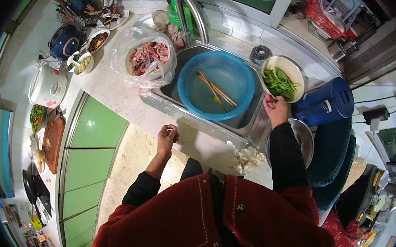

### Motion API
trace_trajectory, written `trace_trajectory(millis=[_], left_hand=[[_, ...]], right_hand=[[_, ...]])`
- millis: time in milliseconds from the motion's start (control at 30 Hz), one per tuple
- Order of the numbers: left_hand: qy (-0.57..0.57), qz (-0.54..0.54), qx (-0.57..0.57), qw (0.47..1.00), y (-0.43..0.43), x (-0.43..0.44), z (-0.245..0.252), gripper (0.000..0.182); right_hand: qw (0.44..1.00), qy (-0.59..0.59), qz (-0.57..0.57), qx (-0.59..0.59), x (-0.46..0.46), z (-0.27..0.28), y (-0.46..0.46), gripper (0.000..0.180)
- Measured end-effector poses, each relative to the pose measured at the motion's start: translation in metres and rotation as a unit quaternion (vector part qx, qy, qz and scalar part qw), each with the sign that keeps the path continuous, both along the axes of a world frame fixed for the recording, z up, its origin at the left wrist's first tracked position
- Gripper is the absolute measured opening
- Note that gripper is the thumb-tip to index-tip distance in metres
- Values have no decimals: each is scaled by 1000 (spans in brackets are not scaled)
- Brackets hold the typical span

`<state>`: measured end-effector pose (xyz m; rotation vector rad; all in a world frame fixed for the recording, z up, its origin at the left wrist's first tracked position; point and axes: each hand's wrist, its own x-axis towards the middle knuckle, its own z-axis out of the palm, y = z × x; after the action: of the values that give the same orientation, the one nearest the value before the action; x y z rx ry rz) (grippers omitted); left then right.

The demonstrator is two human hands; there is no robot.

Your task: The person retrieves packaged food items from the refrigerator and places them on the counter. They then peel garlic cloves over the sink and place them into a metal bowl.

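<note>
My right hand (275, 110) is at the near rim of a cream bowl (301, 70), with its fingers closed on the edge. Green leafy vegetables (281, 82) lie in the bowl, right of the sink. My left hand (168, 138) hovers over the counter's front edge, fingers curled together, nothing visible in them. Between and beyond both hands, a blue plastic basin (184, 90) sits in the steel sink (251, 123). Water appears to fill its bottom. Wooden chopsticks (219, 90) lie crossed inside it, beside a small green leaf (215, 99).
Left of the sink, a plastic bag (119, 53) surrounds a bowl of raw chopped meat (150, 56). The faucet (199, 14) arches behind the basin. Pale peelings (248, 160) lie at the front edge. A metal basin (304, 133), blue canister (325, 101) and chair (331, 150) crowd my right.
</note>
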<state>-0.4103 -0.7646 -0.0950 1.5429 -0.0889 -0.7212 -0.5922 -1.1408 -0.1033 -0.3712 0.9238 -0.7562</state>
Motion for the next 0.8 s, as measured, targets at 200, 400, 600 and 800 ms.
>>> trace_trajectory(millis=[200, 400, 600, 800], left_hand=[[-45, 15, 18, 999, 9, 44, -8, 13], [-25, -8, 27, 999, 10, 74, -20, 18], [28, -25, 13, 999, 26, 85, -14, 22], [38, -57, -12, 998, 20, 110, -10, 25]], right_hand=[[961, 213, 101, -148, 20, 20, 65, 26], [930, 248, 260, -85, 47, -38, 88, 22], [968, 155, 188, 61, 65, -47, 101, 23], [780, 286, 304, -466, 11, -102, 78, 25]])
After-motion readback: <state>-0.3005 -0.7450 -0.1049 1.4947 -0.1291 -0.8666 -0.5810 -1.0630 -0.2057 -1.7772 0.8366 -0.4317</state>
